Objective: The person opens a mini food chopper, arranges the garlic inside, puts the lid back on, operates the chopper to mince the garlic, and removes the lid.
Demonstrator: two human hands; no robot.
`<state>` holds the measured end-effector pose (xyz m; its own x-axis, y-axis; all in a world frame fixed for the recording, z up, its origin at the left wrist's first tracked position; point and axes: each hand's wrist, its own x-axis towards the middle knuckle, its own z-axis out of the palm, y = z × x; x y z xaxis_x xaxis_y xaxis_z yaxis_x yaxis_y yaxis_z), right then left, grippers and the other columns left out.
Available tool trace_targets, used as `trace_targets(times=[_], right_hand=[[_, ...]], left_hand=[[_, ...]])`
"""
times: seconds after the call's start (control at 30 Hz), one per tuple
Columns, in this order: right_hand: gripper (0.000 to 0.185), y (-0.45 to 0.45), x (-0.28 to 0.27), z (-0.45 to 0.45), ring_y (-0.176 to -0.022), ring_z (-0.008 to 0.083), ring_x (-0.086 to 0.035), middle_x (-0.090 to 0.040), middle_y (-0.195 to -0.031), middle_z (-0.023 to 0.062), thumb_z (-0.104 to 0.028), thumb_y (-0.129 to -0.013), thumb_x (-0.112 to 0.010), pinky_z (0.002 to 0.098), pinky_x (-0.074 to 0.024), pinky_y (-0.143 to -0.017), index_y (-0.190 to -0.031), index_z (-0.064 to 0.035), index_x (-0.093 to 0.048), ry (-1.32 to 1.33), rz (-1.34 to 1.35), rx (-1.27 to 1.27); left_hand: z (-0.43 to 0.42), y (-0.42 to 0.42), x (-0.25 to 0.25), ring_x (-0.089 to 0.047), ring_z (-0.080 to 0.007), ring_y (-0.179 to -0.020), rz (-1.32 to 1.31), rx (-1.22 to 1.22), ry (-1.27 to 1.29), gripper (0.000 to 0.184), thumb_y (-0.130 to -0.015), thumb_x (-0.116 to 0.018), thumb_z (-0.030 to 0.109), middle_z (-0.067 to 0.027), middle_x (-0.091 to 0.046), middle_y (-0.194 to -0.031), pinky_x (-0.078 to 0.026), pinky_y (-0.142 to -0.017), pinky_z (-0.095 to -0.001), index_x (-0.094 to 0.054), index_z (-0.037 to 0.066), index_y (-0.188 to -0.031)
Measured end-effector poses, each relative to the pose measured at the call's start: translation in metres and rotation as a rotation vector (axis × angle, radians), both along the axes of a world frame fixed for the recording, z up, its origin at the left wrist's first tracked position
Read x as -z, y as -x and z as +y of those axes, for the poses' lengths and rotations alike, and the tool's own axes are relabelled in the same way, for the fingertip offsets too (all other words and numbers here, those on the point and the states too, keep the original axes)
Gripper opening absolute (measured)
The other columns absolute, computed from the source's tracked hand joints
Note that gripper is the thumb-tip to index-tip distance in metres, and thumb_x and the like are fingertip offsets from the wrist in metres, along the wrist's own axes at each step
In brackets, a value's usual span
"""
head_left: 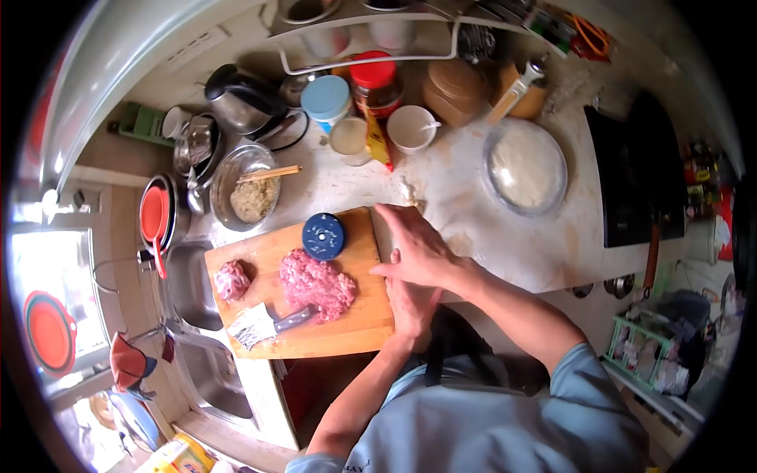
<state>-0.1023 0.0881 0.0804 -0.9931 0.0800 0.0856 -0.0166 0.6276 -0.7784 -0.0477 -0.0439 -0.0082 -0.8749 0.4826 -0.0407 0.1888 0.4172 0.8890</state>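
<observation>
My right hand (422, 248) is held over the right edge of a wooden cutting board (347, 343), thumb and fingers apart, holding nothing I can see. Beneath it, touching it, is my left hand (412, 306), partly covered, with one fingertip pointing up and nothing visible in its grasp. On the board lie a spread mound of minced meat (315, 285) and a smaller lump of meat (232, 281). A cleaver (293, 318) rests flat by the mound, its blade smeared with pale bits. Behind the mound sits a round dark blue disc (323, 236) flecked with residue.
A steel bowl (225, 213) with pale mash and chopsticks (272, 173) stands behind the board. Further right are a white bowl (412, 130), a covered bowl of dough (524, 167) and a black cooktop (619, 173). At left are double sinks (193, 303).
</observation>
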Motion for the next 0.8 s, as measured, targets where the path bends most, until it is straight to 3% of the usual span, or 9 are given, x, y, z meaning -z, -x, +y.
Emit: trace_targets(times=[0.1, 0.17, 0.23, 0.27, 0.37, 0.47, 0.57, 0.63, 0.8], right_hand=[[0.114, 0.051, -0.01, -0.016, -0.133, 0.0379, -0.043, -0.043, -0.147, 0.0204, -0.034, -0.064, -0.092, 0.0463, -0.0347, -0.114, -0.15, 0.0013, -0.027, -0.144, -0.203, -0.214], [0.116, 0.07, -0.007, -0.022, -0.135, 0.0375, -0.041, -0.042, -0.147, 0.0204, -0.035, -0.062, -0.093, 0.0476, -0.0328, -0.115, -0.151, 0.001, -0.026, -0.166, -0.185, -0.291], [0.116, 0.083, 0.008, -0.029, -0.136, 0.0375, -0.041, -0.042, -0.148, 0.0204, -0.036, -0.062, -0.093, 0.0482, -0.0327, -0.114, -0.15, 0.0007, -0.028, -0.199, -0.132, -0.339], [0.089, 0.084, 0.015, -0.032, -0.105, 0.0417, -0.057, -0.059, -0.112, 0.0211, -0.029, -0.058, -0.092, 0.05, -0.0464, -0.092, -0.126, 0.0, -0.043, -0.178, 0.173, -0.259], [0.086, 0.089, 0.023, -0.038, -0.107, 0.0416, -0.057, -0.06, -0.111, 0.0211, -0.029, -0.058, -0.092, 0.0488, -0.0466, -0.093, -0.124, -0.0018, -0.044, -0.186, 0.184, -0.265], [0.077, 0.093, 0.015, -0.04, -0.112, 0.0413, -0.057, -0.061, -0.117, 0.0202, -0.03, -0.062, -0.09, 0.0484, -0.0476, -0.093, -0.122, -0.0065, -0.049, -0.126, 0.097, -0.301], [0.075, 0.097, 0.02, -0.04, -0.116, 0.0392, -0.058, -0.06, -0.122, 0.0183, -0.032, -0.065, -0.089, 0.0479, -0.0491, -0.095, -0.126, -0.0105, -0.052, -0.06, 0.058, -0.327], [0.093, 0.098, 0.031, -0.037, -0.124, 0.0384, -0.054, -0.056, -0.131, 0.0202, -0.037, -0.067, -0.091, 0.0473, -0.0441, -0.106, -0.14, -0.0063, -0.041, 0.036, -0.095, -0.333], [0.096, 0.081, 0.005, -0.022, -0.121, 0.0352, -0.056, -0.051, -0.13, 0.0186, -0.024, -0.063, -0.094, 0.0426, -0.0469, -0.103, -0.139, -0.0057, -0.039, 0.153, 0.019, -0.328]], left_hand=[[0.01, 0.002, -0.014, -0.044, -0.0452, -0.131, 0.195, -0.094, -0.038, 0.093, -0.069, -0.088, 0.017, -0.0265, -0.047, -0.143, -0.037, -0.109, -0.0515, -0.04, -0.001, -0.146], [0.015, 0.003, -0.003, -0.047, -0.0439, -0.125, -0.039, -0.095, 0.031, 0.085, -0.069, -0.087, 0.015, -0.0238, -0.052, -0.133, -0.039, -0.107, -0.0514, -0.045, 0.0, -0.14], [0.016, 0.005, 0.009, -0.048, -0.043, -0.122, -0.036, -0.108, -0.043, 0.08, -0.068, -0.087, 0.012, -0.0218, -0.054, -0.128, -0.041, -0.104, -0.0497, -0.047, 0.0, -0.136], [0.018, 0.005, 0.015, -0.049, -0.0426, -0.121, -0.079, -0.096, -0.047, 0.08, -0.068, -0.087, 0.011, -0.0212, -0.055, -0.127, -0.041, -0.104, -0.0487, -0.047, 0.0, -0.136], [0.015, 0.003, 0.016, -0.049, -0.0419, -0.122, -0.141, -0.091, -0.095, 0.083, -0.067, -0.086, 0.007, -0.0208, -0.054, -0.129, -0.042, -0.104, -0.0468, -0.045, 0.001, -0.138], [0.001, -0.001, -0.028, -0.053, -0.0414, -0.125, 0.004, -0.139, -0.102, 0.077, -0.072, -0.084, 0.014, -0.0239, -0.053, -0.138, -0.047, -0.1, -0.0466, -0.047, 0.001, -0.139], [-0.012, -0.01, -0.039, -0.05, -0.0402, -0.13, 0.012, -0.099, -0.149, 0.088, -0.071, -0.085, 0.01, -0.0225, -0.048, -0.143, -0.044, -0.107, -0.0455, -0.04, 0.001, -0.146], [-0.024, -0.017, -0.047, -0.049, -0.039, -0.131, -0.074, -0.086, -0.2, 0.09, -0.07, -0.085, 0.008, -0.0216, -0.05, -0.14, -0.041, -0.111, -0.0455, -0.039, 0.001, -0.147], [-0.068, -0.018, -0.082, -0.051, -0.0347, -0.129, -0.019, -0.096, -0.142, 0.088, -0.068, -0.087, 0.007, -0.0188, -0.049, -0.137, -0.042, -0.11, -0.042, -0.042, 0.005, -0.143]])
